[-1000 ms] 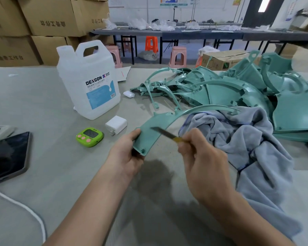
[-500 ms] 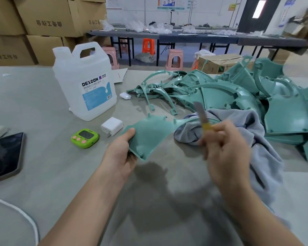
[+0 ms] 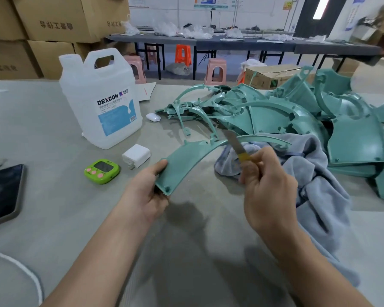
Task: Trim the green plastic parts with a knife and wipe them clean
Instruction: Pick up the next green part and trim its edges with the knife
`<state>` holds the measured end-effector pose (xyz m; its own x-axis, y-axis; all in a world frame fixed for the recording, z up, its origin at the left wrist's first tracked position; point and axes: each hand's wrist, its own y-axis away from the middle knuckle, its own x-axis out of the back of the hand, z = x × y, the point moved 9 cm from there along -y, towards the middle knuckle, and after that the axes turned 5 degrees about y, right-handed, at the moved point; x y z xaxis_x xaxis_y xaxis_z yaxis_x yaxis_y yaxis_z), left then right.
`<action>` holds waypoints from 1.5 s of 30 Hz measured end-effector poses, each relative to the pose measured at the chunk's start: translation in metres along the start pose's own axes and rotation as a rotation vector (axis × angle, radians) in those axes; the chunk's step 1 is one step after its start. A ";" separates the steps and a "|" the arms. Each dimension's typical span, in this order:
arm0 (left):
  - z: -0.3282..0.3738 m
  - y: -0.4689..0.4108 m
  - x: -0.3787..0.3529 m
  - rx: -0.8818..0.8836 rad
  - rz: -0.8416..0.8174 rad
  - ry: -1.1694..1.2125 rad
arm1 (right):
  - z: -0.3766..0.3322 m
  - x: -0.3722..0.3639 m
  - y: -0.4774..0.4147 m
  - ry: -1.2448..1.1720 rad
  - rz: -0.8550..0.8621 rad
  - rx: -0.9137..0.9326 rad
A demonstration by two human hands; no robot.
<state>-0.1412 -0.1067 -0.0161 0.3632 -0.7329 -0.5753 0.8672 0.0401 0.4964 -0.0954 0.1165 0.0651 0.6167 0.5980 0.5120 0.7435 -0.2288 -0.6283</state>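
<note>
- Worktop (image 3: 42, 129): grey, matt surface carrying everything listed below.
- Left hand (image 3: 146, 196): clenched round the wide end of one curved green plastic part (image 3: 186, 160), thumb on its upper face; the part is near the middle of the worktop, its narrow arc reaching right over the cloth.
- Right hand (image 3: 268, 191): fingers curled round a knife (image 3: 235, 142) with a yellow band on the handle, blade pointing up and away. The blade crosses the part's narrow arc; contact cannot be told.
- Pile of green plastic parts (image 3: 297, 120): heaped along the far right edge, curved shells and thin arcs tangled together.
- Grey-blue cloth (image 3: 315, 185): crumpled towards the right edge, lapping the foot of the pile.
- Translucent jug labelled DEXCON (image 3: 100, 103): upright, towards the far left.
- White charger plug (image 3: 136, 155): just in front of the jug.
- Green timer (image 3: 102, 171): beside the plug, nearer the person.
- Small white case (image 3: 153, 117): between jug and pile.
- Dark-screened phone (image 3: 2, 191): at the left edge.
- White cable (image 3: 20, 269): near left corner.
</note>
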 end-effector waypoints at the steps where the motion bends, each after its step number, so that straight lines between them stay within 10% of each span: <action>1: 0.000 0.000 0.000 0.000 -0.005 -0.010 | 0.009 0.004 -0.003 0.021 0.024 -0.036; 12: 0.013 0.001 0.005 -0.065 -0.007 0.049 | 0.109 0.036 -0.019 0.079 0.209 -0.537; 23: 0.014 -0.003 0.007 -0.074 -0.001 0.049 | -0.004 -0.007 0.006 -0.226 -0.082 -0.058; 34: 0.021 -0.008 0.009 -0.099 -0.022 0.060 | 0.081 0.031 -0.015 -0.029 0.137 -0.490; 45: 0.009 -0.017 0.008 -0.097 -0.051 0.003 | 0.044 0.006 -0.007 -0.036 0.080 -0.282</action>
<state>-0.1557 -0.1192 -0.0236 0.3188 -0.7336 -0.6002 0.9133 0.0684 0.4015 -0.1082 0.1554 0.0463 0.6702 0.5954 0.4431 0.7388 -0.4776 -0.4755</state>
